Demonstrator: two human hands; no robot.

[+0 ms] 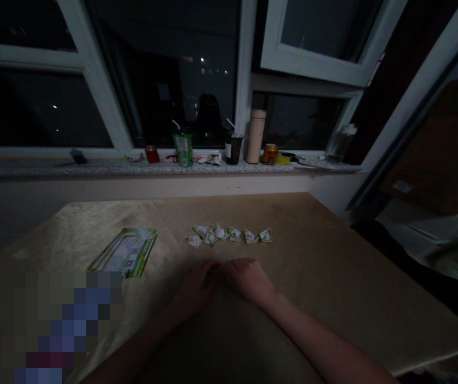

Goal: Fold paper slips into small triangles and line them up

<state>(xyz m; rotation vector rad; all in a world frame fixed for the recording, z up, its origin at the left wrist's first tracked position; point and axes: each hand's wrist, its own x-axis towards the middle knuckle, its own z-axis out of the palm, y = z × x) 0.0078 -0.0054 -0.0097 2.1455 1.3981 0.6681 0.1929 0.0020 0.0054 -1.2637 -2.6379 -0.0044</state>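
Observation:
My left hand (197, 280) and my right hand (247, 278) meet near the middle of the table, fingertips almost touching. The fingers of both hands are curled in and closed. Whatever lies between them, if anything, is too dark and small to make out. Just beyond my hands is a loose row of several small wrapped pieces, white and green with twisted corners, among them a wrapped piece (235, 234) in the middle and another wrapped piece (266, 235) at the right end. A flat green and white printed packet (127, 253) rests to the left of my hands.
A beige cloth covers the table (313, 240). Behind it, the window sill (208, 169) holds a green cup (183, 146) with a straw, a dark cup (233, 148), a tall pale flask (255, 136), an orange can (269, 154) and a red jar (152, 154). Pixelation hides the lower left.

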